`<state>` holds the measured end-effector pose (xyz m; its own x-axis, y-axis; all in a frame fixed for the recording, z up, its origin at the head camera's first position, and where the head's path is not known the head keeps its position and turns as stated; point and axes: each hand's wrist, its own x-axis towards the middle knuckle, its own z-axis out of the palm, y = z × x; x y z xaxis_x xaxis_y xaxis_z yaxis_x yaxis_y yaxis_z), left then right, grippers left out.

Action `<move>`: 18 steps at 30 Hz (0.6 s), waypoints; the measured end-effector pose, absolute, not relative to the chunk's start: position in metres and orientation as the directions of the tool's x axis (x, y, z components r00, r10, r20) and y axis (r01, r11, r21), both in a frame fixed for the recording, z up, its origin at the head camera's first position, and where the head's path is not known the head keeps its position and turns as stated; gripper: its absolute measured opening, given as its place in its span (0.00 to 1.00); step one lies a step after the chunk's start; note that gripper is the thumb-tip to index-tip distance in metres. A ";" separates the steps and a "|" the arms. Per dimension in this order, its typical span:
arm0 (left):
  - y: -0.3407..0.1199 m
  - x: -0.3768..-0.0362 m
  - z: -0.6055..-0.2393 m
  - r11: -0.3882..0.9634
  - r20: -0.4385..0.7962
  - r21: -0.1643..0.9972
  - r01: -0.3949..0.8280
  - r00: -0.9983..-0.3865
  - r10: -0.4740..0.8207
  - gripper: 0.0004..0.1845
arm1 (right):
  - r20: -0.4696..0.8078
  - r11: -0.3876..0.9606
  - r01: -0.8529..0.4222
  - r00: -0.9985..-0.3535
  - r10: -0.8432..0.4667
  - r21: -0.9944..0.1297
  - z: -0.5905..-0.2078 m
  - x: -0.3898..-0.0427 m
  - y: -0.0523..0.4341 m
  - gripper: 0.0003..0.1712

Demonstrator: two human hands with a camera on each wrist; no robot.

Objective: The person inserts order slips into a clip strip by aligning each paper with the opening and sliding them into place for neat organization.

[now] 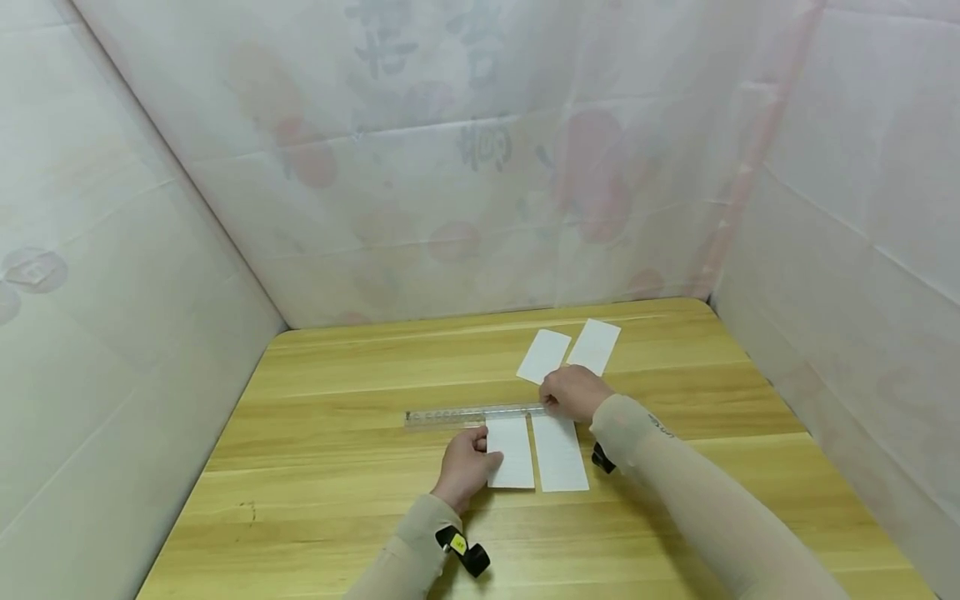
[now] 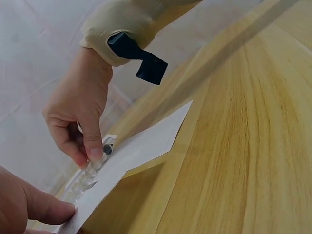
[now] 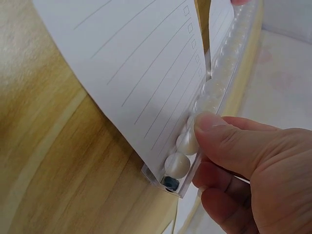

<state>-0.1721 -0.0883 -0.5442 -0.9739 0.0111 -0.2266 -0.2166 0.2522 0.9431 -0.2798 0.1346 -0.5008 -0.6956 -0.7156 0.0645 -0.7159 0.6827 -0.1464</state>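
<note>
Clear plastic bead tray (image 1: 474, 414) is being pinched at its end by our right hand (image 1: 573, 393) while our left hand (image 1: 465, 467) is pinning a lined paper slip (image 1: 511, 452) against it on the counter (image 1: 337, 500), keeping edges aligned.

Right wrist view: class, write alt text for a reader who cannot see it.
A right hand pinches the end of a clear channel of pale beads, its thumb on one bead. Lined white paper slips lie against the channel on a wooden table.
</note>
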 end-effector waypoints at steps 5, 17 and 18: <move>-0.088 -0.173 -0.546 0.293 -0.217 0.933 -0.208 -0.976 0.000 0.32 | 0.051 0.688 -0.706 -0.703 -0.709 -0.165 -0.502 -0.280 0.135 0.13; -0.092 -0.171 -0.544 0.304 -0.214 0.931 -0.203 -0.977 0.002 0.31 | 0.072 0.682 -0.714 -0.697 -0.714 -0.158 -0.500 -0.277 0.130 0.15; -0.092 -0.171 -0.544 0.303 -0.217 0.930 -0.206 -0.976 0.003 0.32 | 0.075 0.682 -0.715 -0.697 -0.713 -0.154 -0.500 -0.277 0.130 0.15</move>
<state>-0.1710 -0.0923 -0.5437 -0.9761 0.0032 -0.2174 -0.2062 0.3033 0.9303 -0.2772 0.1298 -0.5003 -0.6970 -0.7131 0.0752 -0.7147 0.6822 -0.1544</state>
